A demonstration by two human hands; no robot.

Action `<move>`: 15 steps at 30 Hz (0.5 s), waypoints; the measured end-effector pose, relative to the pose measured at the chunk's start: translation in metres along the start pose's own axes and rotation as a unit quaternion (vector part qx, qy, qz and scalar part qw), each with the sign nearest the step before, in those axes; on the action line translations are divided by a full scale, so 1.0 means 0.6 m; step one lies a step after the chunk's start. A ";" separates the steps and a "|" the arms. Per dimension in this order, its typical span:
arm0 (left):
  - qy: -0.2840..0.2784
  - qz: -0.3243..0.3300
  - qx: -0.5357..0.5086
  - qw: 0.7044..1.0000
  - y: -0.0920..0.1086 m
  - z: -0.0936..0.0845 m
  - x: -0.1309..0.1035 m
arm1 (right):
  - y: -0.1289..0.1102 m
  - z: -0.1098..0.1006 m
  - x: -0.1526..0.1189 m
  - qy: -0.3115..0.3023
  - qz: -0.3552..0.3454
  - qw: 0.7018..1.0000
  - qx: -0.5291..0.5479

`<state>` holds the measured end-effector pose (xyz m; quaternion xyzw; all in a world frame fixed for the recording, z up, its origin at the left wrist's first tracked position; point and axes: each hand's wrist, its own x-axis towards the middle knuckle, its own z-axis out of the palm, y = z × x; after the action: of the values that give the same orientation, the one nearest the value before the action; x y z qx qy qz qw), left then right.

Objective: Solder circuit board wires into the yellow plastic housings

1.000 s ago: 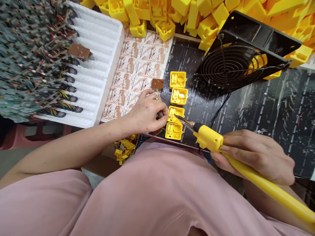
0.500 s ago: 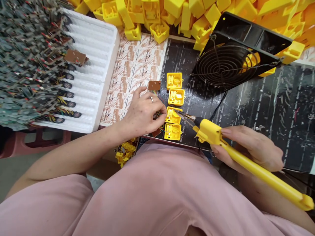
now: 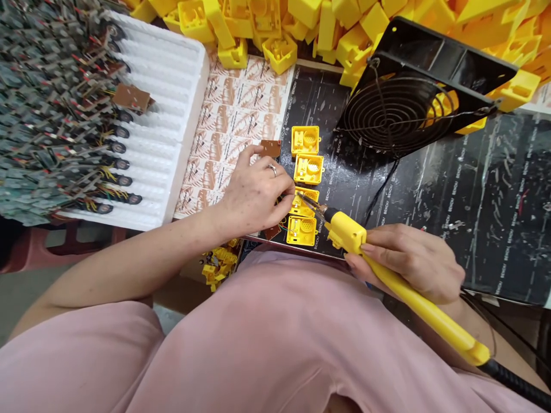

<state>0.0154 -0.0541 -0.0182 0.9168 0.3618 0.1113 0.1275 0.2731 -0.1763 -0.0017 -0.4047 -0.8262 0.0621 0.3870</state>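
My right hand (image 3: 415,261) grips a yellow soldering iron (image 3: 387,278), its metal tip reaching into the third of several small yellow plastic cases (image 3: 306,201) lined up on the bench. At that case's left edge, my left hand (image 3: 262,192) has thumb and forefinger pinched together; what lies between them is hidden. A brown circuit board (image 3: 270,148) lies just beyond the left hand's fingers. Another circuit board (image 3: 272,231) sits partly under that hand, with thin wires running to the nearest case (image 3: 301,230).
A black fan (image 3: 396,115) with a wire guard stands at the back right. Yellow cases (image 3: 327,26) are heaped along the far edge. On the left, a white foam tray (image 3: 172,97) carries many wired circuit boards (image 3: 55,115). More yellow parts (image 3: 219,265) lie below the bench edge.
My right hand has moved the soldering iron leftward, and its tip now reaches further into the third case. My left hand has shifted slightly right, still pinched.
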 end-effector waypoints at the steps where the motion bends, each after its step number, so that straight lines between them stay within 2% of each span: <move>1: 0.001 0.004 0.004 1.000 -0.001 0.001 0.001 | -0.002 -0.002 0.002 -0.004 -0.009 1.000 -0.005; 4: 0.007 0.017 0.013 1.000 -0.003 0.005 0.003 | -0.007 -0.011 0.002 -0.010 -0.015 1.000 0.000; 11: -0.005 0.024 0.022 0.999 -0.004 -0.001 0.008 | -0.005 -0.028 -0.011 -0.018 0.048 0.999 0.014; 15: -0.011 0.021 0.024 0.999 0.000 -0.001 0.009 | 0.002 -0.025 -0.010 0.003 0.034 0.999 0.022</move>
<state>0.0190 -0.0501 -0.0171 0.9280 0.3438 0.0955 0.1074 0.2865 -0.1828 0.0048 -0.4236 -0.8094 0.0923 0.3961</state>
